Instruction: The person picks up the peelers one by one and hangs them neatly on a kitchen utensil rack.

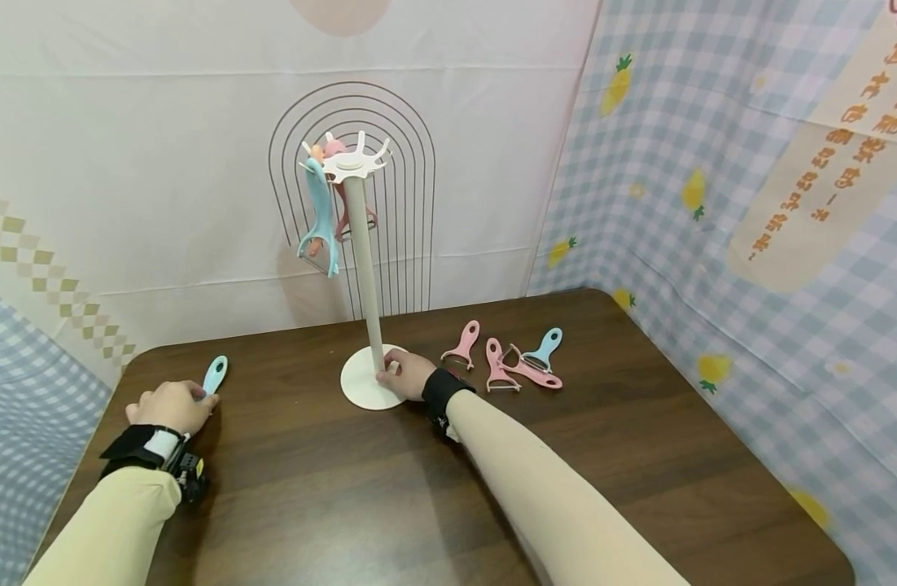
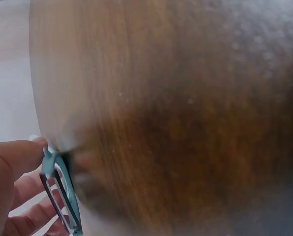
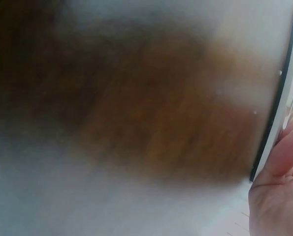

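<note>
My left hand is at the left of the table and pinches a light blue peeler, its handle pointing away from me. In the left wrist view the peeler's head with its blade shows between thumb and fingers. My right hand grips a white stand low down, where the pole meets the round base. The right wrist view has the base edge-on beside the thumb. From the stand's top hooks hang a blue peeler and a pink peeler, with an orange one partly hidden behind.
Right of the stand lie a pink peeler, a second pink one, a third pink one and a blue peeler, the last two overlapping. The brown table ends at a white cloth backdrop and a checked cloth.
</note>
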The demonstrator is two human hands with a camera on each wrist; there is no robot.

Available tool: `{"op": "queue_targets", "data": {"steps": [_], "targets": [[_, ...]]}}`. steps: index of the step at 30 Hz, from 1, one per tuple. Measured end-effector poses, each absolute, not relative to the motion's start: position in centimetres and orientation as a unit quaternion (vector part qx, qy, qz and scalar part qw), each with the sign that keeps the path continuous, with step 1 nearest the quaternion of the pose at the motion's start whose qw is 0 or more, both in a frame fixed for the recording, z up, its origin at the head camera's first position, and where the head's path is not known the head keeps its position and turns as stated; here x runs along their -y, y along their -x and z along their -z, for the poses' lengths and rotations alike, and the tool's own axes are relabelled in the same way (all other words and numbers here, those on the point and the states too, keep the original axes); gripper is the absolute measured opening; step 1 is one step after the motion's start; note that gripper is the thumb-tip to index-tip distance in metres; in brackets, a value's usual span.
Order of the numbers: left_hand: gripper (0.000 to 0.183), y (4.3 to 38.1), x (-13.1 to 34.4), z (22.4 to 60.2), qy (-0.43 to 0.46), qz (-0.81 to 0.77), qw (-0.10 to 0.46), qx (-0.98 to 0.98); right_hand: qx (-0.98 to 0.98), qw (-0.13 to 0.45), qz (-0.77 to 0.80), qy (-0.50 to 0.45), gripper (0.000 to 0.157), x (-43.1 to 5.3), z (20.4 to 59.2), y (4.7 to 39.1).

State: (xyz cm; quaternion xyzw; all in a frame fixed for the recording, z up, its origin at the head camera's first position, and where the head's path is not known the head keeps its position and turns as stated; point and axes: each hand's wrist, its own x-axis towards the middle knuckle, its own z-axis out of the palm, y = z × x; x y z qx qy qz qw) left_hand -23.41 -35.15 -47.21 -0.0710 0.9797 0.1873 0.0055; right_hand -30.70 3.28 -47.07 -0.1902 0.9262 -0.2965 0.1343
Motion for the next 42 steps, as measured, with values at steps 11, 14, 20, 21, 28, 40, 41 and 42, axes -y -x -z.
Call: {"op": "queue_targets", "data": {"steps": [11, 14, 20, 21, 28, 40, 41, 42], "targets": [[0.029, 22.8, 34.9, 46.8, 0.084, -0.233, 0.034, -0.968, -0.929, 0.131, 0.291, 0.187, 0.03, -3.2, 47.4, 30.9], [0.037, 22.6, 34.7, 46.6, 0.095, -0.247, 0.032, -0.964, -0.931, 0.127, 0.284, 0.189, 0.03, -3.1, 47.7, 31.1], [0.042, 22.5, 34.5, 46.5, 0.103, -0.249, 0.041, -0.962, -0.93, 0.126, 0.29, 0.188, 0.03, -3.2, 47.7, 31.1], [0.042, 22.5, 34.5, 46.4, 0.104, -0.249, 0.045, -0.962, -0.93, 0.127, 0.29, 0.188, 0.03, -3.2, 47.6, 31.0], [0.031, 22.2, 34.2, 45.8, 0.084, -0.254, 0.056, -0.962, -0.931, 0.123, 0.288, 0.189, 0.029, -3.1, 47.7, 31.1], [0.031, 22.4, 31.5, 43.9, 0.006, -0.289, -0.008, -0.957, -0.932, 0.119, 0.286, 0.187, 0.029, -3.1, 48.2, 31.4], [0.032, 22.6, 31.1, 43.4, -0.003, -0.292, -0.017, -0.956, -0.932, 0.119, 0.287, 0.187, 0.029, -3.1, 48.3, 31.4], [0.033, 22.6, 30.6, 42.9, -0.011, -0.295, -0.026, -0.955, -0.932, 0.12, 0.286, 0.186, 0.029, -3.1, 48.3, 31.5]]}}
